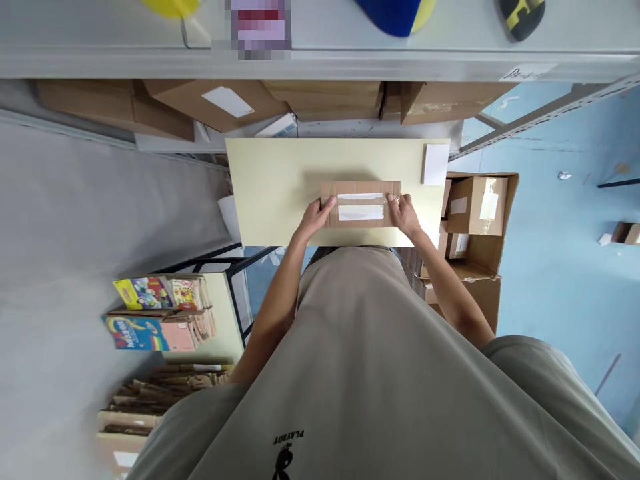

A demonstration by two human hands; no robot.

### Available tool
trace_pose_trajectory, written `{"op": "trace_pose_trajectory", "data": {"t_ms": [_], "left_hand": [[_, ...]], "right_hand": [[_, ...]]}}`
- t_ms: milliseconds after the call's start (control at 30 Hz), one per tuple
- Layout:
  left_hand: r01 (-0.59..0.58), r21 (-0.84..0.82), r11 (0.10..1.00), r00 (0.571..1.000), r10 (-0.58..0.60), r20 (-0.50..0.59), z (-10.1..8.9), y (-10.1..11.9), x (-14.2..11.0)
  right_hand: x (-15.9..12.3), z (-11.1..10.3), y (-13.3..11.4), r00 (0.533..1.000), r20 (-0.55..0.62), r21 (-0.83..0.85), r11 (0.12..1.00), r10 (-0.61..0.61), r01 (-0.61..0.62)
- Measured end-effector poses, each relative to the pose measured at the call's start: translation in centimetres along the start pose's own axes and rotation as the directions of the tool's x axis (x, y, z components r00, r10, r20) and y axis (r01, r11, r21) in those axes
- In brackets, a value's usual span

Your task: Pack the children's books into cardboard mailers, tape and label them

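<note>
A brown cardboard box [360,187] lies in front of me over the pale yellow tabletop [275,200]. Clear tape runs along its top, and a white label [360,212] with a lighter strip across it sits in the middle. My left hand [316,217] grips the box's left end, thumb on top. At the right end my right hand [403,212] is closed on the box, its thumb on the taped edge. The undersides of both hands are hidden. Whether the box rests on the table or is slightly lifted, I cannot tell.
A white pad [435,165] lies at the table's far right corner. Beyond the table, a metal shelf [320,65] holds cardboard boxes [325,100] below. To the right stands a large open carton [510,213] with smaller boxes inside. Flattened printed cartons [150,333] stack at left.
</note>
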State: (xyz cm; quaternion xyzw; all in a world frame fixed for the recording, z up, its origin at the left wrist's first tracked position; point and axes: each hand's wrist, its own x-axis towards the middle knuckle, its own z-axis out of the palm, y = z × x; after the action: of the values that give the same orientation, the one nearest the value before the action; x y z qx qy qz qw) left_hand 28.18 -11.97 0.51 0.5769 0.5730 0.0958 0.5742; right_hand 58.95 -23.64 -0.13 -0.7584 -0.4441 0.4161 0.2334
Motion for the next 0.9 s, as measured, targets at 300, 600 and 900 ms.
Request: {"op": "trace_pose_trajectory", "data": {"t_ms": [300,600,900], "left_hand": [[0.030,-0.119,0.992,0.998,-0.024,0.056,-2.0,1.3,-0.6],[-0.032,-0.067,0.997,0.996,0.026,-0.088,-0.1,0.0,1.7],[0.101,0.008,0.995,0.973,-0.097,-0.210,1.6,0.1,2.0]], "right_hand": [[-1.9,-3.0,-1.9,0.982,0.183,0.501,0.864,-0.058,-0.042],[-0.4,-3.4,1.2,0.996,0.049,0.432,0.901,-0.075,0.046],[1.4,-3.6,4.6,0.994,0.008,0.327,0.940,-0.109,0.101]]}}
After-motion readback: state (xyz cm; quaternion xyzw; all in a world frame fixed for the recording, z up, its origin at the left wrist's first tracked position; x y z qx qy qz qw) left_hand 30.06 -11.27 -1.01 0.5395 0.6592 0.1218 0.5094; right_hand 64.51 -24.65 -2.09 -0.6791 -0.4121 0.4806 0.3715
